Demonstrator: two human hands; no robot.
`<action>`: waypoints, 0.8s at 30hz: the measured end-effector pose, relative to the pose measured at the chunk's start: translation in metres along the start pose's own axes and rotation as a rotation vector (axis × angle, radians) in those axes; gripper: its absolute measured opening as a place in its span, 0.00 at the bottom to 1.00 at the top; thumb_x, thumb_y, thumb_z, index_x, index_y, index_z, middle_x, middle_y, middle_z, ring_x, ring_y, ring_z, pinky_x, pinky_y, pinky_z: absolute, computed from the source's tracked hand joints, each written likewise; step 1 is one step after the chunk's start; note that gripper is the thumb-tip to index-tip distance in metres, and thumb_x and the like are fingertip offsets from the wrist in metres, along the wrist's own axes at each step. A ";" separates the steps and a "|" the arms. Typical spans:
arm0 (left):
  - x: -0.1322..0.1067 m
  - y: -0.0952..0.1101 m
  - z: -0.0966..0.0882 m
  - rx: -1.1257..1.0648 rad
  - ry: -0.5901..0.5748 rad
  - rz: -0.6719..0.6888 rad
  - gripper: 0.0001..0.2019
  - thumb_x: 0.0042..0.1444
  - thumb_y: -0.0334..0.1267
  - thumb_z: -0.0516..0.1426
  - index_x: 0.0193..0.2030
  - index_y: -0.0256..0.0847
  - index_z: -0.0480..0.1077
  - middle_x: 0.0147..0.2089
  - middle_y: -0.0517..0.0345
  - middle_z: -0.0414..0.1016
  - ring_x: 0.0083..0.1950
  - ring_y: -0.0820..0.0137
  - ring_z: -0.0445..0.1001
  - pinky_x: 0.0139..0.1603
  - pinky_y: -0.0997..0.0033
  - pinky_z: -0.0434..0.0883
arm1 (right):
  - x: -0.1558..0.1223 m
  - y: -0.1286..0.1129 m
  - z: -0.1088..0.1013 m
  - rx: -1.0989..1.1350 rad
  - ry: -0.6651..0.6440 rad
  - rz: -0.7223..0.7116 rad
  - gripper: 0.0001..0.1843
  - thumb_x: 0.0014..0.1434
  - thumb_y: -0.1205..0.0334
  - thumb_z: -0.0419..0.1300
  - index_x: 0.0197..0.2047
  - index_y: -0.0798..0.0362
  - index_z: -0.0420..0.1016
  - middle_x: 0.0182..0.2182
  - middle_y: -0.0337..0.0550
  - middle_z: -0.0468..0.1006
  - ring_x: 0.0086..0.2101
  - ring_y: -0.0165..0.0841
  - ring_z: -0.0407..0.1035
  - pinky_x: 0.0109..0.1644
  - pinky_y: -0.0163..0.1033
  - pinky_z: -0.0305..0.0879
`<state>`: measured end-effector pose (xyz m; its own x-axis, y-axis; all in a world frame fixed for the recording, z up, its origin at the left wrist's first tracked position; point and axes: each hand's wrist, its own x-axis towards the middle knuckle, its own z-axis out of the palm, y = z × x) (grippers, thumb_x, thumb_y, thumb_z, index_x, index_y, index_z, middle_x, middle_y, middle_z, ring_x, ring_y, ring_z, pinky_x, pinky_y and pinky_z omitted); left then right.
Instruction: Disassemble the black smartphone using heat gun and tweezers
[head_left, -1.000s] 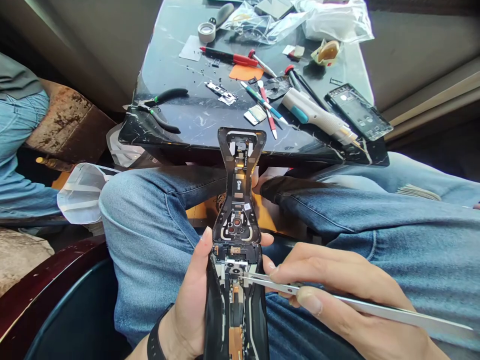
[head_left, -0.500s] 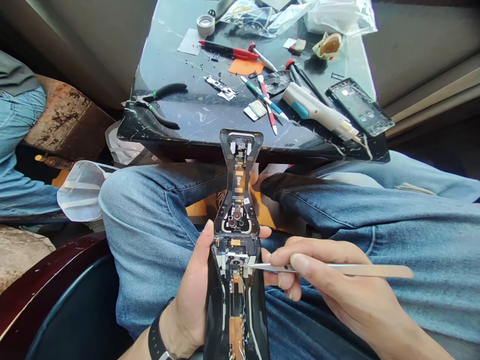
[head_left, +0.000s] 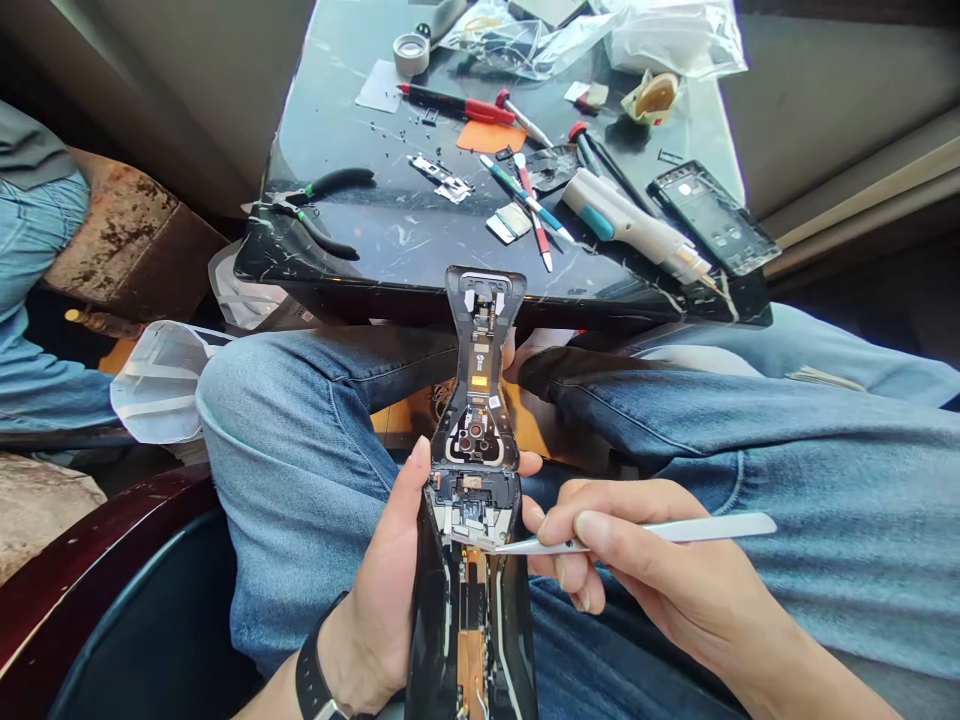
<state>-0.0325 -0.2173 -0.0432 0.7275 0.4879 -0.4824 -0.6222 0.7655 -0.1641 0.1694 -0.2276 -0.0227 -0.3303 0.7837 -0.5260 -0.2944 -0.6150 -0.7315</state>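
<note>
As left hand (head_left: 382,590) grips the opened phone (head_left: 474,420) pointing forward, right hand (head_left: 637,570) pinches tweezers (head_left: 705,528).

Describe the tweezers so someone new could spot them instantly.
Below the black marble table, a left hand holds a dismantled phone. From the right, a right hand pinches slim silver tweezers, tips at the phone's opened middle. Unlike the red-handled screwdriver and other tools lying on the table, they are the one tool in a hand.

Opened black smartphone (head_left: 474,470), internals exposed
</note>
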 end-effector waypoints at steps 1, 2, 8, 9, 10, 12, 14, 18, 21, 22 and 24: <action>-0.001 0.000 -0.001 0.006 0.010 -0.003 0.41 0.73 0.64 0.41 0.62 0.27 0.76 0.45 0.43 0.83 0.45 0.60 0.83 0.50 0.66 0.77 | -0.001 0.000 -0.001 -0.017 -0.016 -0.002 0.14 0.64 0.52 0.72 0.37 0.56 0.90 0.26 0.46 0.82 0.24 0.28 0.74 0.27 0.30 0.72; -0.001 0.000 -0.001 0.012 0.020 -0.002 0.41 0.73 0.64 0.41 0.62 0.27 0.76 0.44 0.43 0.82 0.44 0.61 0.83 0.49 0.66 0.76 | -0.001 0.001 -0.002 -0.034 -0.030 -0.008 0.14 0.65 0.53 0.71 0.37 0.56 0.90 0.26 0.46 0.82 0.25 0.28 0.74 0.28 0.30 0.72; -0.001 -0.004 -0.004 0.022 0.039 0.009 0.39 0.72 0.64 0.44 0.61 0.27 0.77 0.43 0.44 0.81 0.43 0.62 0.82 0.50 0.65 0.76 | -0.003 0.002 -0.002 -0.098 -0.069 -0.028 0.14 0.67 0.54 0.68 0.38 0.57 0.89 0.27 0.46 0.83 0.24 0.27 0.73 0.29 0.31 0.73; -0.001 -0.005 -0.005 0.016 0.043 0.003 0.39 0.71 0.65 0.44 0.61 0.28 0.76 0.43 0.44 0.81 0.43 0.62 0.82 0.49 0.65 0.76 | -0.004 0.003 -0.001 -0.091 -0.082 -0.014 0.15 0.67 0.54 0.69 0.38 0.57 0.89 0.27 0.46 0.83 0.23 0.28 0.74 0.29 0.31 0.74; 0.000 -0.006 -0.006 0.006 0.047 -0.002 0.39 0.71 0.65 0.45 0.62 0.30 0.76 0.44 0.45 0.81 0.42 0.61 0.82 0.47 0.64 0.76 | -0.004 0.005 0.001 -0.080 -0.099 0.003 0.15 0.66 0.53 0.69 0.38 0.57 0.90 0.26 0.46 0.83 0.23 0.28 0.74 0.29 0.32 0.74; 0.000 -0.007 -0.009 -0.010 0.057 -0.008 0.38 0.70 0.66 0.45 0.63 0.33 0.75 0.45 0.47 0.80 0.41 0.60 0.82 0.45 0.62 0.77 | -0.005 0.009 0.005 -0.038 -0.128 0.032 0.16 0.65 0.52 0.69 0.38 0.57 0.90 0.25 0.46 0.82 0.22 0.28 0.73 0.28 0.32 0.75; 0.000 -0.006 -0.011 -0.015 0.063 -0.003 0.38 0.70 0.66 0.46 0.64 0.34 0.74 0.46 0.48 0.80 0.40 0.59 0.82 0.43 0.59 0.77 | -0.005 0.013 0.007 0.006 -0.124 0.031 0.15 0.65 0.52 0.70 0.38 0.57 0.90 0.25 0.46 0.82 0.22 0.28 0.73 0.28 0.31 0.74; 0.000 -0.004 -0.013 0.010 0.047 0.004 0.37 0.70 0.65 0.48 0.64 0.34 0.75 0.46 0.48 0.80 0.44 0.56 0.83 0.46 0.59 0.78 | -0.006 0.014 0.004 0.052 -0.048 -0.002 0.13 0.66 0.53 0.70 0.40 0.56 0.90 0.27 0.45 0.83 0.24 0.27 0.74 0.28 0.29 0.72; 0.000 -0.002 -0.014 0.020 0.055 0.002 0.37 0.70 0.65 0.48 0.64 0.32 0.75 0.47 0.45 0.81 0.46 0.57 0.84 0.46 0.64 0.78 | -0.003 0.009 0.003 0.050 0.034 -0.004 0.16 0.63 0.50 0.71 0.37 0.56 0.90 0.25 0.46 0.82 0.23 0.28 0.72 0.27 0.30 0.71; 0.001 -0.002 -0.014 0.024 0.055 0.002 0.38 0.70 0.65 0.47 0.65 0.31 0.74 0.47 0.43 0.82 0.46 0.58 0.84 0.45 0.66 0.78 | -0.001 0.007 0.003 0.046 0.063 0.001 0.16 0.62 0.49 0.72 0.36 0.56 0.90 0.25 0.46 0.82 0.22 0.28 0.72 0.27 0.31 0.71; 0.000 -0.001 -0.016 0.033 0.044 -0.002 0.39 0.71 0.65 0.44 0.66 0.31 0.74 0.47 0.41 0.83 0.44 0.59 0.85 0.41 0.70 0.79 | 0.001 0.004 0.004 0.032 0.111 0.019 0.17 0.60 0.49 0.73 0.34 0.56 0.89 0.24 0.46 0.82 0.22 0.28 0.71 0.27 0.31 0.70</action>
<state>-0.0361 -0.2245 -0.0566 0.7148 0.4677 -0.5199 -0.6101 0.7804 -0.1368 0.1641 -0.2298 -0.0243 -0.2352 0.7753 -0.5861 -0.3183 -0.6312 -0.7073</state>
